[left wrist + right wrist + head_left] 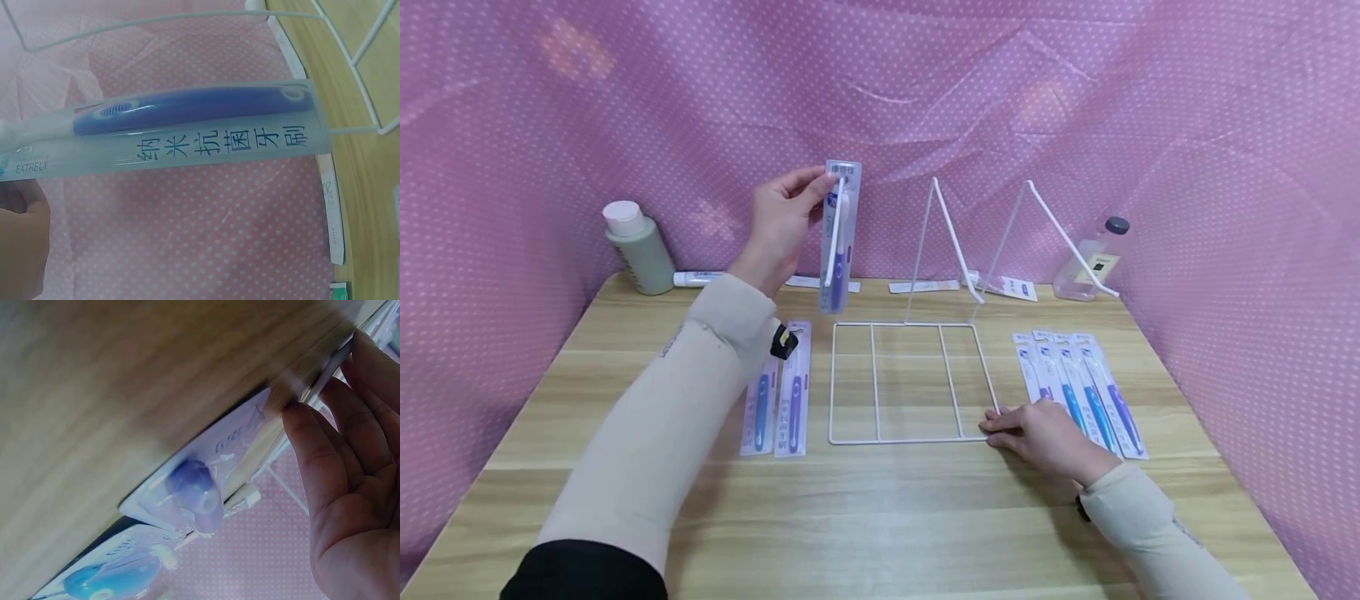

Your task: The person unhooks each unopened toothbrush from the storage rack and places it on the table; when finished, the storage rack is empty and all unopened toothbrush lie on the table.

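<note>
My left hand pinches the upper part of a packaged purple toothbrush, held upright at the left prong of a white wire rack. The prong runs in front of the pack; whether it passes through the pack's hole I cannot tell. In the left wrist view the purple handle shows through clear plastic. At the rack base's front right corner, my right hand grips the wire between thumb and fingers. Two packaged toothbrushes lie left of the rack, and several more lie to its right, partly behind my right hand.
A green bottle with a white cap stands at the back left, a clear bottle with a black cap at the back right. Toothpaste tubes and narrow boxes lie along the back edge. Pink dotted cloth surrounds the table.
</note>
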A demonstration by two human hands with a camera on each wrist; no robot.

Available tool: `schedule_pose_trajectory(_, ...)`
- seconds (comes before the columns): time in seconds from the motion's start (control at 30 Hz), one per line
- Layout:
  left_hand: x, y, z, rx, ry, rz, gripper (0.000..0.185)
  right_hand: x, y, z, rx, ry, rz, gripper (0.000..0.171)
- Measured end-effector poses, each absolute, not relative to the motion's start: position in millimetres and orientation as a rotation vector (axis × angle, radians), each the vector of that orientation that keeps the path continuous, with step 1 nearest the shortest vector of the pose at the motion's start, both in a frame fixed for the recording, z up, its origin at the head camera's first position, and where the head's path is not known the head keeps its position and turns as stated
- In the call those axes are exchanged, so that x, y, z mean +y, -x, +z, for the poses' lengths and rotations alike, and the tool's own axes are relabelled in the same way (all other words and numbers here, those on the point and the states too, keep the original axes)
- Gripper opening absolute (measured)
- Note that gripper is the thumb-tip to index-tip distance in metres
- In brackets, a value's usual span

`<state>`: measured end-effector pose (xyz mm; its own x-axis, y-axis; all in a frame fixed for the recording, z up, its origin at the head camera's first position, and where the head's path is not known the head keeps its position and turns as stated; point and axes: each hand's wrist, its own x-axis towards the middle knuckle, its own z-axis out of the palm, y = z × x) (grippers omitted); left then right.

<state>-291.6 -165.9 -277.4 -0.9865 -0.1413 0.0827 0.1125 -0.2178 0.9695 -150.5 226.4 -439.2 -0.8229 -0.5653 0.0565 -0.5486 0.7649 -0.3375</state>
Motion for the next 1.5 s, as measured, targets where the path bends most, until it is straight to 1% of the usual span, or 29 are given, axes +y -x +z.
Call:
schedule_pose_trajectory(0.27,-169,271,-284,-1.872,0.033,-2.361,0.033,227,150,-438,2.911,0.895,-0.522,0.019)
schedule_pose_trajectory(0.53,-170,236,-288,-1.908,0.078,-2.374,0.032,228,147,-440,2.887,0.876,-0.556,0.018)
schedule_pose_trajectory(0.97,-176,180,-287,-1.932,0.233,-2.428,0.011,225,147,-441,2.884,0.848,-0.545,0.020)
schedule_pose_trajectory(1.27,-183,151,-281,-2.081,0.248,-2.360,0.020,225,147,-438,2.874,0.842,-0.542,0.020)
schedule_pose_trajectory(1.5,-186,130,-274,-2.078,0.275,-2.339,0.017,224,149,-438,2.879,0.850,-0.547,0.020)
